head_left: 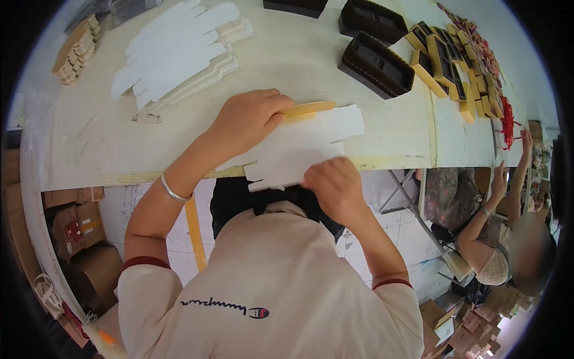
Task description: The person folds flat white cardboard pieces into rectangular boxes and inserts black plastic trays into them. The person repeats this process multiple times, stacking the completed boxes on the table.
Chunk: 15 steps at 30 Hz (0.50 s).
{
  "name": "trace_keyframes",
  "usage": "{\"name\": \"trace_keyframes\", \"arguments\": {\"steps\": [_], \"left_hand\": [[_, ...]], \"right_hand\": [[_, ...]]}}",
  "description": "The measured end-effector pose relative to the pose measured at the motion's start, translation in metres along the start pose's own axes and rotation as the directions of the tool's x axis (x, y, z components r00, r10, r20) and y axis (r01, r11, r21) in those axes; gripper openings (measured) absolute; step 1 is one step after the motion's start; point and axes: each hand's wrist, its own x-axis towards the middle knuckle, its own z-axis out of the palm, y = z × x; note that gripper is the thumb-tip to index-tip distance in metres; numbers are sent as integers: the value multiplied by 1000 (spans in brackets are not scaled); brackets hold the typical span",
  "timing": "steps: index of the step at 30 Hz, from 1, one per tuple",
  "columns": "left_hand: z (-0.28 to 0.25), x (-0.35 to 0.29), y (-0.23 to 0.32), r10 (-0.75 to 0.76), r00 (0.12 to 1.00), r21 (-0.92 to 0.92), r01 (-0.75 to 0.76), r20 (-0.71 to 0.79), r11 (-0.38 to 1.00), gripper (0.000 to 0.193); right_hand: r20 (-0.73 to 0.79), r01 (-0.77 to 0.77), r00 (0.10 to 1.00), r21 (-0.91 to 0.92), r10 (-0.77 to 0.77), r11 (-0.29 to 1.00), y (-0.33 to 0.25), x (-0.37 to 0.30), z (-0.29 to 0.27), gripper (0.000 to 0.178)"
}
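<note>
A flat carton blank (pixel 296 146), white on its upper face, lies at the table's near edge and juts slightly past it. Its far strip is folded up and shows a gold-yellow outer side. My left hand (pixel 248 116) is closed on the left end of that folded strip, thumb and fingers pinching it. With curled fingers, my right hand (pixel 336 186) grips the blank's near right edge; its fingertips are partly hidden. Beyond my left hand rests a stack of similar white blanks (pixel 179 54).
Dark brown plastic trays (pixel 376 66) are stacked at the far right of the table (pixel 281 72). Several gold boxes with dark inserts (pixel 442 60) lie beyond them. A tan cardboard stack (pixel 76 51) stands far left. At right, a co-worker's hands (pixel 499 179) handle red cord (pixel 508 122).
</note>
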Motion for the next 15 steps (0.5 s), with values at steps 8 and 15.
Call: {"name": "trace_keyframes", "arguments": {"steps": [8,15], "left_hand": [[-5,0,2,7,999,-28,-6,47,1000,18],[-4,-6,16,-17,996,-75,23,84,997,18]], "right_hand": [[-55,97,993,-107,-103,990,8,22,20,23],[19,111,994,-77,-110,991,-1,15,22,26]]}}
